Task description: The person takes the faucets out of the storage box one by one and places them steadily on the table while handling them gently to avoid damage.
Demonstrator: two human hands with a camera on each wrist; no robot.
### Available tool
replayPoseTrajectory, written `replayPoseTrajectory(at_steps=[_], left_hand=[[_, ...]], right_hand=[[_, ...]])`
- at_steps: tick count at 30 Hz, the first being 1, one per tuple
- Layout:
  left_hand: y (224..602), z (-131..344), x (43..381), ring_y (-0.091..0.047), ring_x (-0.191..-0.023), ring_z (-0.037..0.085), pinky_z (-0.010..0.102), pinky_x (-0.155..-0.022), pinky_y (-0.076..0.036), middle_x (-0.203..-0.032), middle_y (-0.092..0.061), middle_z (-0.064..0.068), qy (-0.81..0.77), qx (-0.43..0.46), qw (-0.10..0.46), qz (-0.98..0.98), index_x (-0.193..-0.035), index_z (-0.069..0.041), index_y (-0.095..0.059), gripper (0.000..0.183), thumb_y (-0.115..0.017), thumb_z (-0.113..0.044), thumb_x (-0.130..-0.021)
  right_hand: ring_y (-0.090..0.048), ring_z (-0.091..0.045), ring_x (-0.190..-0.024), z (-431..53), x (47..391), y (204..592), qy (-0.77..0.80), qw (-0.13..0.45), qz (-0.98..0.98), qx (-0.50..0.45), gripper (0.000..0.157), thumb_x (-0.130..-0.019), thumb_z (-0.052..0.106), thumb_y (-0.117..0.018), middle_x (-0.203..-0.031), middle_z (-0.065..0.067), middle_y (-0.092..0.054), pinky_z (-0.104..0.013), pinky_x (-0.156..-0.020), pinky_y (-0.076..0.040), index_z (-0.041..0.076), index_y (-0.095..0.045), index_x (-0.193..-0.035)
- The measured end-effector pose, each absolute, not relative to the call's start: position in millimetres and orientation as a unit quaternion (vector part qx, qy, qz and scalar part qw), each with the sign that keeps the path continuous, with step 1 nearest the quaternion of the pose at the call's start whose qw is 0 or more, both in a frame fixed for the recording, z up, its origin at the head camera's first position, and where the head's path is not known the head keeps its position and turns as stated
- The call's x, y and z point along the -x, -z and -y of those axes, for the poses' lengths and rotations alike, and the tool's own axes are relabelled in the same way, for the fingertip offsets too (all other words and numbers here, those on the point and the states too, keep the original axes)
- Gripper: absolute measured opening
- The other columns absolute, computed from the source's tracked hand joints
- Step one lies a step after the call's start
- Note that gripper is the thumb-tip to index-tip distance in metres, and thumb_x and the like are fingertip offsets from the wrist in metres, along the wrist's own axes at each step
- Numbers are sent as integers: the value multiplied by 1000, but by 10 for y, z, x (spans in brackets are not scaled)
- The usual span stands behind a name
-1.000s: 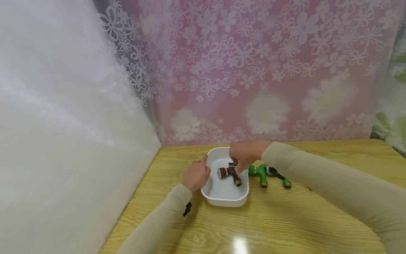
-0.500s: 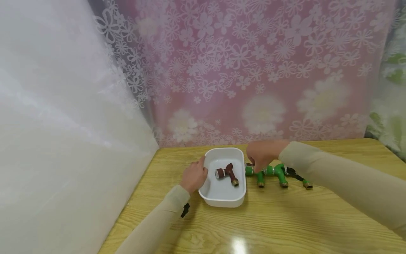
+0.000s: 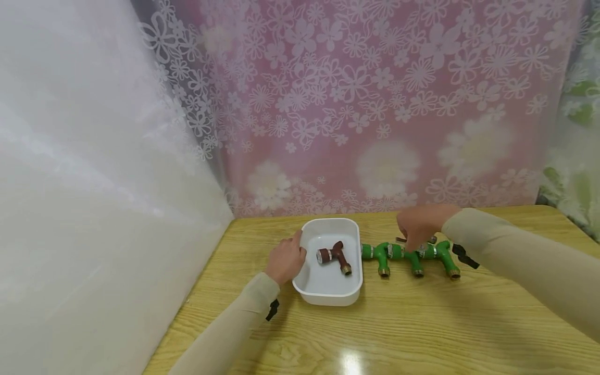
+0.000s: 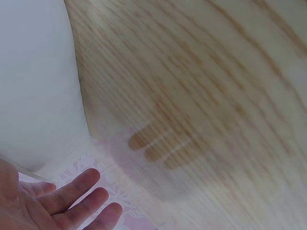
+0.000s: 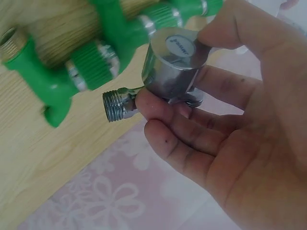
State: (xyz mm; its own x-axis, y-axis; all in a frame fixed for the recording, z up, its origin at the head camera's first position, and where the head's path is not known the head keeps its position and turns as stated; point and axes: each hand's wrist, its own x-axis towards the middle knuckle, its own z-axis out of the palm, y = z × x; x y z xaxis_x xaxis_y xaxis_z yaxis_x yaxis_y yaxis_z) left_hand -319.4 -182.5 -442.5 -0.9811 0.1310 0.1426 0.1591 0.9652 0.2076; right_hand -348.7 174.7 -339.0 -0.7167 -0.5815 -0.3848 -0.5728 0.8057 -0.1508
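Note:
A white basin stands on the wooden table with a brown pipe fitting lying inside it. On the basin's left rim rests my left hand; in the left wrist view its fingers extend loosely beside the basin's white outer wall. My right hand is above the row of green branched pipe fittings, to the right of the basin. Thumb and fingers pinch a chrome valve with a labelled cylindrical body and a threaded end, close to the green row in the right wrist view.
The wooden table backs onto a pink floral curtain. White sheeting hangs along the table's left side. The green row reaches rightward from the basin's right wall, with brass threaded ends toward me.
The right hand has moved right, from over the basin to above the green fittings, carrying the valve. The left hand stays on the rim; the brown fitting stays in the basin.

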Motion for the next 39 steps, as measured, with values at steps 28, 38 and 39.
replayPoseTrajectory(at_steps=[28,38,39], left_hand=[[4399,1793,3192,-65,-110,31,48,-84,-56,-129,-66,17,111,74,63,989,-154,-10,-37,53,-46,-25,-104],[4383,1770,3190,-65,-112,31,49,-85,-56,-130,-66,16,116,74,65,988,-154,-11,-38,52,-46,-25,-104],[4381,1765,3190,-65,-111,31,49,-86,-56,-130,-66,16,116,74,64,988,-154,-11,-38,53,-46,-25,-104]], right_hand=[[-40,-6,-38,-2596,3502,3665,12,249,-945,214,27,-84,19,-69,-48,4,-56,-22,-39,-26,19,-66,-58],[-38,-8,-42,-2742,3486,3791,34,258,-946,193,26,-84,17,-67,-51,4,-56,-24,-41,-25,20,-64,-59],[-38,-8,-42,-2753,3483,3792,36,260,-946,191,25,-84,17,-67,-52,4,-56,-24,-41,-25,19,-64,-60]])
